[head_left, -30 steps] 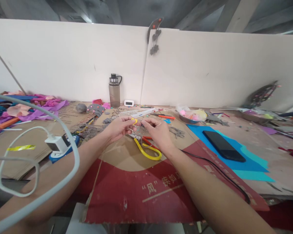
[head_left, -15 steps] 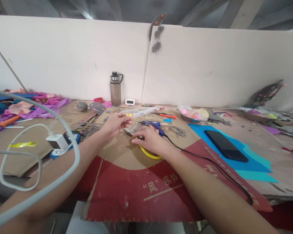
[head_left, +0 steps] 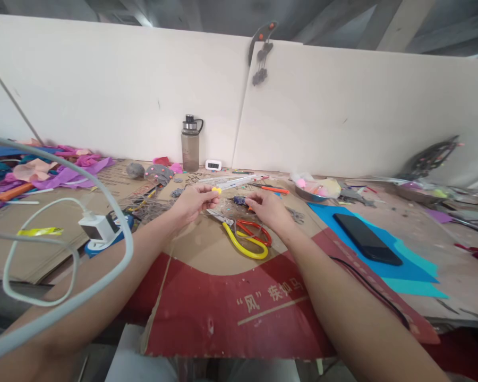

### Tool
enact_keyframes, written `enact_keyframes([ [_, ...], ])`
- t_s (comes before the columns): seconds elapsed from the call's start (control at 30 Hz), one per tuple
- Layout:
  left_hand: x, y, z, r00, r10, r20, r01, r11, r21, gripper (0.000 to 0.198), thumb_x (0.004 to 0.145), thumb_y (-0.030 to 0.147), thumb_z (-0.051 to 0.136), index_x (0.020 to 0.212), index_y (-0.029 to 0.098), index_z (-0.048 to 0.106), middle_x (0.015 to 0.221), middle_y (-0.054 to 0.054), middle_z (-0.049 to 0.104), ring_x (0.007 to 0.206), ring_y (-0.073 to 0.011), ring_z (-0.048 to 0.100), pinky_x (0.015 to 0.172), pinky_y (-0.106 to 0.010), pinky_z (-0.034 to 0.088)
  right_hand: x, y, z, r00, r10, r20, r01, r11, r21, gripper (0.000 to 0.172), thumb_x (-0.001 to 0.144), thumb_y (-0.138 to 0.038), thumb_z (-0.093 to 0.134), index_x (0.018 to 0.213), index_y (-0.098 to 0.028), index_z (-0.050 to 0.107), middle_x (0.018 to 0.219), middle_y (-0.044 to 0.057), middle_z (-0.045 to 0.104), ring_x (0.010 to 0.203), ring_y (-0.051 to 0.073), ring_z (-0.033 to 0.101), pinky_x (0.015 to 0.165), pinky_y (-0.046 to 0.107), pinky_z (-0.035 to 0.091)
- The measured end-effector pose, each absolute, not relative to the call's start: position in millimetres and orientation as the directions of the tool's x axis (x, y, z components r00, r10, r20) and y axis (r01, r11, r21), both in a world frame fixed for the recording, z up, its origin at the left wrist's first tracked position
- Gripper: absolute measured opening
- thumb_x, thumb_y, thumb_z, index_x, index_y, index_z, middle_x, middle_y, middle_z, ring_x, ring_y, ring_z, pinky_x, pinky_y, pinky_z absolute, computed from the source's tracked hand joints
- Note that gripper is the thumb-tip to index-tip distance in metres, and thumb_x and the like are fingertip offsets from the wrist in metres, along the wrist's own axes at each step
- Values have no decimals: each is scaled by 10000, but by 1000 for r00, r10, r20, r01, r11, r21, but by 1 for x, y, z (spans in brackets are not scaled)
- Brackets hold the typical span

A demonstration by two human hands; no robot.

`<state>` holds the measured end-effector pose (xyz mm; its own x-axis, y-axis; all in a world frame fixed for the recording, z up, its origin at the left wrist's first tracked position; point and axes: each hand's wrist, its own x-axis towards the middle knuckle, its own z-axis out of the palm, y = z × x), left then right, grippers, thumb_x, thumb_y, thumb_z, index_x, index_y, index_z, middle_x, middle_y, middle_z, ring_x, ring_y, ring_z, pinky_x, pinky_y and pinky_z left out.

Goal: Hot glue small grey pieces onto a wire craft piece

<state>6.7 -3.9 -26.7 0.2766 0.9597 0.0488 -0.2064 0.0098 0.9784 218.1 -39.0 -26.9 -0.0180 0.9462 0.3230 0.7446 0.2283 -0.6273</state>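
Note:
My left hand (head_left: 193, 204) pinches a small yellow flower-shaped piece (head_left: 217, 190) between thumb and fingertips, above the cardboard. My right hand (head_left: 267, 208) is closed over the blue glue gun (head_left: 239, 200), which still lies low at the work surface. The palm hides most of its body, while its dark nozzle end points left. Just in front of both hands rest scissors (head_left: 245, 251) with one yellow and one red handle loop, blades toward the upper left. A clear ruler-like strip (head_left: 239, 182) lies behind the hands.
A black cable (head_left: 372, 286) runs along the cardboard (head_left: 207, 302) at right. A phone (head_left: 366, 239) lies on blue sheets (head_left: 412, 265). A bottle (head_left: 190, 146) and small digital clock (head_left: 213, 165) stand at the back. A white cable (head_left: 123, 254) loops across the left foreground.
My right hand has left the scissors' handles and moved up and right onto the glue gun. The scissors now lie uncovered. My left hand keeps its pinch on the yellow piece.

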Motion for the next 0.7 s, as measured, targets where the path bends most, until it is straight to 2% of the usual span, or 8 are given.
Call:
enact_keyframes([
  [0.1, 9, -7, -25, 280, 959, 41, -211, 20, 977, 110, 724, 121, 700, 709, 108, 592, 614, -13, 596, 533, -58, 548, 524, -171, 451, 218, -38, -28, 5, 940, 341, 731, 229, -643, 161, 826, -261, 495, 799, -189, 636, 751, 18, 678, 682, 146, 598, 661, 261, 424],
  [0.23, 8, -7, -25, 292, 956, 39, -196, 20, 980, 138, 714, 136, 709, 702, 113, 574, 593, -15, 591, 502, -60, 531, 477, -169, 423, 230, -30, -34, 101, 917, 385, 867, 109, -486, 200, 848, -309, 485, 849, -189, 645, 876, 68, 695, 803, 184, 627, 733, 291, 434],
  [0.33, 8, -6, -28, 283, 958, 43, -187, 12, 982, 167, 688, 148, 736, 715, 121, 573, 583, -6, 590, 489, -59, 522, 463, -166, 413, 240, -23, -43, 175, 949, 260, 933, -76, -353, 319, 845, -431, 503, 914, -157, 652, 972, 148, 688, 879, 248, 638, 754, 341, 449],
  [0.4, 9, -6, -30, 286, 957, 56, -195, 1, 981, 179, 679, 153, 746, 716, 123, 574, 583, -2, 592, 490, -59, 525, 470, -166, 422, 242, -18, -48, 194, 967, 165, 945, -139, -295, 415, 831, -501, 514, 953, -129, 652, 976, 190, 685, 890, 284, 644, 744, 365, 461],
  [0.47, 9, -5, -31, 288, 956, 61, -204, -1, 979, 167, 683, 152, 745, 714, 116, 585, 589, -3, 594, 500, -59, 535, 487, -168, 441, 242, -15, -53, 160, 979, 123, 949, -119, -292, 428, 817, -493, 537, 967, -110, 655, 952, 211, 690, 869, 296, 654, 718, 363, 469],
  [0.53, 9, -4, -32, 281, 958, 52, -207, 7, 978, 149, 683, 147, 746, 718, 102, 607, 609, -10, 602, 526, -62, 559, 526, -176, 472, 242, -13, -57, 109, 986, 123, 946, -65, -317, 340, 800, -398, 569, 952, -109, 665, 934, 213, 697, 833, 286, 663, 679, 340, 469],
  [0.63, 8, -2, -33, 261, 964, 43, -221, 16, 975, 168, 655, 136, 770, 722, 98, 621, 649, -24, 627, 564, -73, 593, 593, -198, 513, 243, -12, -59, 79, 988, 132, 935, -27, -352, 222, 745, -258, 587, 907, -135, 676, 883, 181, 711, 776, 257, 671, 617, 301, 459],
  [0.7, 7, -1, -33, 238, 970, 39, -228, 17, 974, 191, 632, 123, 783, 716, 105, 612, 654, -24, 633, 569, -80, 602, 600, -207, 521, 243, -12, -59, 88, 987, 137, 925, -30, -380, 203, 737, -251, 576, 880, -144, 674, 830, 162, 713, 735, 246, 670, 583, 292, 453],
])
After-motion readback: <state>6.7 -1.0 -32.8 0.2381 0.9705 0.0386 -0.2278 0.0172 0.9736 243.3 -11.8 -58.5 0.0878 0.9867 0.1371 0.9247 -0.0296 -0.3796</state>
